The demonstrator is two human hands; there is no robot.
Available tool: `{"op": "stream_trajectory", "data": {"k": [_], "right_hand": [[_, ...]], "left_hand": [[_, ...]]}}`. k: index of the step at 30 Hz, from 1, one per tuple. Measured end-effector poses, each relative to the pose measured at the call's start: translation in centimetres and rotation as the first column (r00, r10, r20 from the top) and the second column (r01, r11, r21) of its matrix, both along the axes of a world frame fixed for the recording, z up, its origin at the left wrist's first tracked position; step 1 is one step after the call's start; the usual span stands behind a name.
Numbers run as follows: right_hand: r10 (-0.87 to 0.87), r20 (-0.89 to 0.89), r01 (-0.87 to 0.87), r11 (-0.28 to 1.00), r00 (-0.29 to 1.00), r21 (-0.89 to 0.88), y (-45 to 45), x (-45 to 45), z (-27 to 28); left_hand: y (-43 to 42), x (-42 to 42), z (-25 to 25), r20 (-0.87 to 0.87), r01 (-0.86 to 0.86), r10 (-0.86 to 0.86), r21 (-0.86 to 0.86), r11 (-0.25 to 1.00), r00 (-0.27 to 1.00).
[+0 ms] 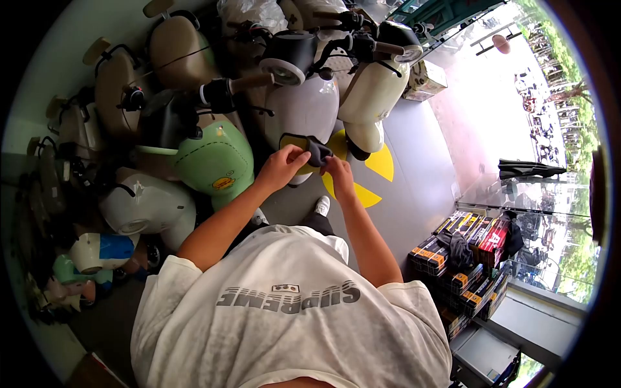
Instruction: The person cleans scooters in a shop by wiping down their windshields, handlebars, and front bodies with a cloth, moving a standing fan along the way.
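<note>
Between grips (283,167) (340,173) — dark item (315,150), part-hidden

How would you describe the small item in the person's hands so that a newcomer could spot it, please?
Start at the green scooter front, left of centre, and move rightward to the left hand and the right hand. Between them is a small, dark grey item. Unlike the pale scooters just beyond it, it is dark and held above the floor.

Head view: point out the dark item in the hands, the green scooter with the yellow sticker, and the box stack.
Dark item (317,152): head view, on its dark grey part.
Green scooter (213,158): head view, on its front panel.
Box stack (428,258): head view, on box ends at its left.
</note>
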State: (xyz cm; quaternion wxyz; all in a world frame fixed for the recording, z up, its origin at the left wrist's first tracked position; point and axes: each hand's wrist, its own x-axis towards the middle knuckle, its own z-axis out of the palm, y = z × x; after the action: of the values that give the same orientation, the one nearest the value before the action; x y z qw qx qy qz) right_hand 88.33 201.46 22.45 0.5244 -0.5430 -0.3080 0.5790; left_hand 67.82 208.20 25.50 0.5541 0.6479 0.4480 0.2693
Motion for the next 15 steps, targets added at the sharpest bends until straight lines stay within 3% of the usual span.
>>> {"op": "stream_trajectory", "data": {"k": [2, 3, 5, 7, 9, 11, 14, 15], "right_hand": [[0.053, 0.191, -0.088, 0.98, 0.98, 0.18, -0.1, -0.2, -1.5], [0.064, 0.304, -0.145, 0.957, 0.951, 0.253, -0.5, -0.1, -0.8], [0.054, 0.361, -0.151, 0.957, 0.931, 0.247, -0.8, 0.2, 0.7], [0.046, 0.418, -0.158, 0.959, 0.907, 0.235, -1.4, 0.8, 2.4], [0.016, 0.52, -0.152, 0.963, 0.854, 0.221, -1.4, 1.7, 3.8], [0.011, 0.566, -0.166, 0.961, 0.824, 0.223, -1.2, 2.9, 3.8], [-0.222, 0.754, -0.175, 0.897, 0.618, 0.407, -1.7, 3.6, 3.8], [-0.218, 0.752, -0.176, 0.897, 0.622, 0.406, -2.2, 3.6, 4.1]], "left_hand": [[1.2, 1.8, -1.6, -0.044, -0.034, 0.019, -0.381, 0.924, 0.999], [1.3, 2.4, -2.1, -0.051, -0.042, 0.024, -0.377, 0.925, 0.998], [0.9, 3.7, -1.4, -0.019, -0.151, 0.182, -0.639, 0.754, 0.983], [0.6, 4.5, -3.7, 0.01, -0.158, 0.215, -0.651, 0.743, 0.976], [0.9, 5.6, -4.1, 0.15, -0.207, 0.33, -0.529, 0.823, 0.932], [2.5, 6.6, -3.2, 0.198, -0.194, 0.32, -0.477, 0.857, 0.927], [4.2, 8.6, -0.2, 0.49, -0.032, 0.176, -0.288, 0.957, 0.854], [4.4, 9.1, 1.6, 0.486, -0.037, 0.18, -0.29, 0.956, 0.855]]}}
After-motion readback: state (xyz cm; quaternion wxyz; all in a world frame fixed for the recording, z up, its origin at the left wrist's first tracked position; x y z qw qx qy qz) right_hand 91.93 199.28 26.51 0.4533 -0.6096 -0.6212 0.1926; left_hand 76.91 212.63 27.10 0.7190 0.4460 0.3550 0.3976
